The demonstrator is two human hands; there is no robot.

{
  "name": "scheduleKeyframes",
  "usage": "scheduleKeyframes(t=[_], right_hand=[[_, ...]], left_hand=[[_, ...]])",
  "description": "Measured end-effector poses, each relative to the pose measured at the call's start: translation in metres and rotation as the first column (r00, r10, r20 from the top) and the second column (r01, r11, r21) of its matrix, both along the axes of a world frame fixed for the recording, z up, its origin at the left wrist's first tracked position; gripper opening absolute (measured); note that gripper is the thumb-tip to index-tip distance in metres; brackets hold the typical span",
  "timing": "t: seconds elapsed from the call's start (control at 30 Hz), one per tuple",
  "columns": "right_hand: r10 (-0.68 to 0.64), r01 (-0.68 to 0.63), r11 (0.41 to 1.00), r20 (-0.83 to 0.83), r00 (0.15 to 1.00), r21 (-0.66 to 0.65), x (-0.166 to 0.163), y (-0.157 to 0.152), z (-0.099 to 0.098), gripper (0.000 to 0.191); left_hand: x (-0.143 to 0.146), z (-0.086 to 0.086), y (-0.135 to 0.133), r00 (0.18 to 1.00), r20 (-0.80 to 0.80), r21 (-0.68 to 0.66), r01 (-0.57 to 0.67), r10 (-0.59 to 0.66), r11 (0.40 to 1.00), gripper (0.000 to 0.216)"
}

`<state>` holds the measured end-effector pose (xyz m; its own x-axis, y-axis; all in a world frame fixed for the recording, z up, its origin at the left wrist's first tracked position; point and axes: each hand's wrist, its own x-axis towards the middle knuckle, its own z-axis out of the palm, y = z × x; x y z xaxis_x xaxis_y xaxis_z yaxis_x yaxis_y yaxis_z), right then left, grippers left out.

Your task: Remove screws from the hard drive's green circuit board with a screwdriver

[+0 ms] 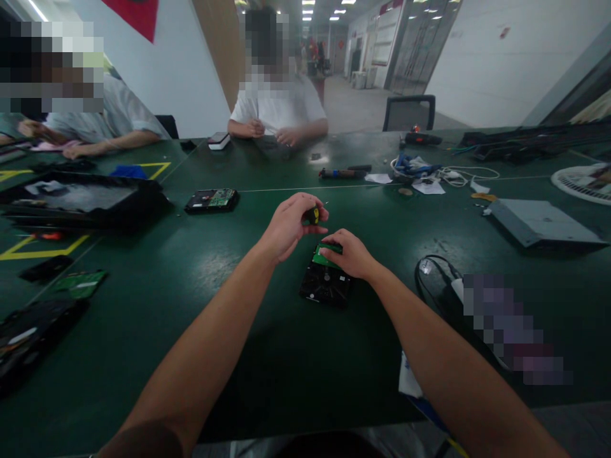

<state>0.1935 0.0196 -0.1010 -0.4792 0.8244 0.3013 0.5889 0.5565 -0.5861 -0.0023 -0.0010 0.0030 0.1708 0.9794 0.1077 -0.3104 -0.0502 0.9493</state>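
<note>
A hard drive (pixel 326 284) lies on the green table in front of me, its black underside and green circuit board (pixel 322 256) facing up. My right hand (pixel 351 253) grips its far right part, thumb over the board and fingers bent around the far edge. Just above and left of the drive, my left hand (pixel 294 224) is closed around a black-and-yellow screwdriver (pixel 314 216). Only part of the handle shows; the shaft cannot be made out. The left hand is apart from the drive.
Another hard drive (pixel 212 200) lies farther left, near a black casing (pixel 86 197). A loose green board (pixel 81 284) is at the left. To the right are a grey metal box (pixel 547 222), a cable (pixel 420 270) and a tool (pixel 344 173). A person (pixel 281 105) sits opposite.
</note>
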Motion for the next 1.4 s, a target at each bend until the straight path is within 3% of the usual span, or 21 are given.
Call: scheduleKeyframes(t=[0.33, 0.57, 1.07, 1.27, 1.4], right_hand=[[0.000, 0.000, 1.000, -0.012, 1.000, -0.001, 0.0000, -0.0013, 0.0009, 0.027], [-0.002, 0.002, 1.000, 0.002, 1.000, -0.016, 0.0001, 0.0002, -0.0002, 0.026], [0.004, -0.004, 1.000, 0.006, 1.000, 0.008, 0.0015, 0.0003, -0.0021, 0.029], [0.002, -0.002, 1.000, 0.005, 1.000, 0.010, 0.0003, 0.0001, -0.0010, 0.026], [-0.012, 0.012, 1.000, 0.016, 1.000, 0.001, 0.0008, -0.0005, -0.0011, 0.028]], left_hand=[[-0.0015, -0.0021, 0.0001, 0.989, -0.147, 0.103, -0.018, 0.033, 0.994, 0.024], [0.0017, 0.0009, -0.0018, 0.997, -0.067, 0.010, -0.041, 0.041, 0.999, 0.019], [-0.0001, 0.0037, -0.0021, 0.983, -0.171, 0.061, -0.064, 0.074, 0.996, 0.025], [0.0006, 0.0010, -0.0013, 0.993, -0.093, 0.000, -0.071, 0.071, 0.997, 0.018], [-0.0015, -0.0006, 0.0008, 0.984, -0.131, 0.054, -0.112, 0.118, 0.992, 0.018]])
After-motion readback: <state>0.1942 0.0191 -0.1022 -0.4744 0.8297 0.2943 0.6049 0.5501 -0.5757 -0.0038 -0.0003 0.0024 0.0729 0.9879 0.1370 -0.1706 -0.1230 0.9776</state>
